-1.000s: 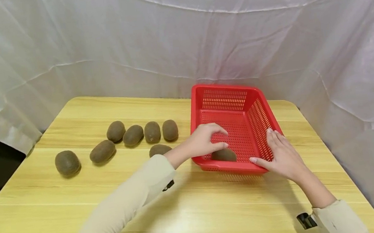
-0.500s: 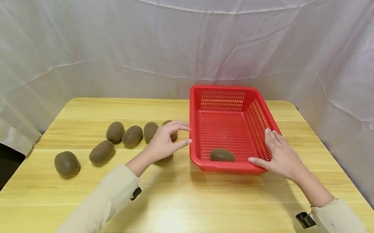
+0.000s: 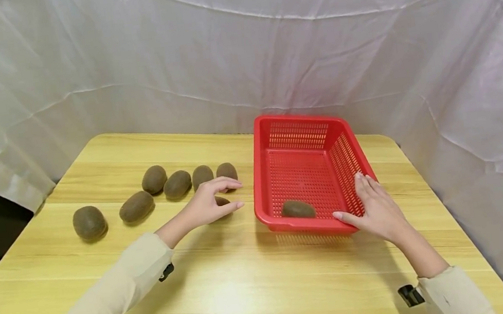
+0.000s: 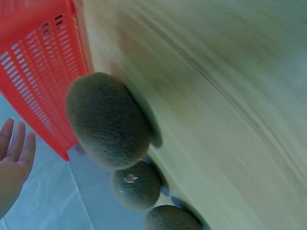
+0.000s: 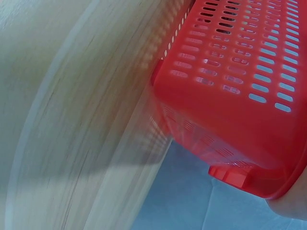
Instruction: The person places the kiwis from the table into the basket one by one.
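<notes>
Head: left hand (image 3: 204, 204) near kiwi (image 3: 221, 201); right hand (image 3: 381, 212) touching basket (image 3: 305, 223).

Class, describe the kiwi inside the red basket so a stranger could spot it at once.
On the wooden table, find the red basket touched at one corner by the right hand. Inside, close to the near wall, lies the kiwi, the only one inside; others lie outside.

No lettering, label, brand, number or sign was readable in any view. One pale mark (image 4: 130, 178) showed on a kiwi (image 4: 140, 190) in the left wrist view; it was too small to make out, and whether it was a sticker could not be told. The basket (image 3: 260, 176) and the black wrist pieces (image 3: 410, 296) bore nothing legible.
</notes>
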`<state>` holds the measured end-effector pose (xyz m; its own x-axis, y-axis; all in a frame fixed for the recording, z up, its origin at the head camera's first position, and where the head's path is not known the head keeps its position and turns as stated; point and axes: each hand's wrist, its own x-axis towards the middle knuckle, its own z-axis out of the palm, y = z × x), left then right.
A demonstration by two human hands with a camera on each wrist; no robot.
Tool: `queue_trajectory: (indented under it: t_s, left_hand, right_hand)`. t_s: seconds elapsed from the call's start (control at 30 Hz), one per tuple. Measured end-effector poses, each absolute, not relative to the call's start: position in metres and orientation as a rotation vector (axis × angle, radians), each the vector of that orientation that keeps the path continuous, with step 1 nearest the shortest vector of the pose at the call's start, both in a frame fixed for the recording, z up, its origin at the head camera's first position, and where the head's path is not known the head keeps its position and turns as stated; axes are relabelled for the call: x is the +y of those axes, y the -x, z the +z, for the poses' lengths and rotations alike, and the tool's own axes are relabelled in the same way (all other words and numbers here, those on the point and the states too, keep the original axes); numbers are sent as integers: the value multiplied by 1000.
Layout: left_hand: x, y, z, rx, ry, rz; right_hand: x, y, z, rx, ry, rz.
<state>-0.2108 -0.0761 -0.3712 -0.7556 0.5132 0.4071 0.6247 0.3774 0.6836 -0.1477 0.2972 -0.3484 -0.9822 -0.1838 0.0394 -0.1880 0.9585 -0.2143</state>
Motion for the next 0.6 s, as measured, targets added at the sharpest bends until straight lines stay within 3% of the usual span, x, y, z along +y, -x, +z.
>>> queue_trajectory:
  t_s: [0.6]
  left_hand:
    - [-102,213,-388,-2573,939,-1262]
  right_hand:
    - [295,148,-347,-3097,-302,329]
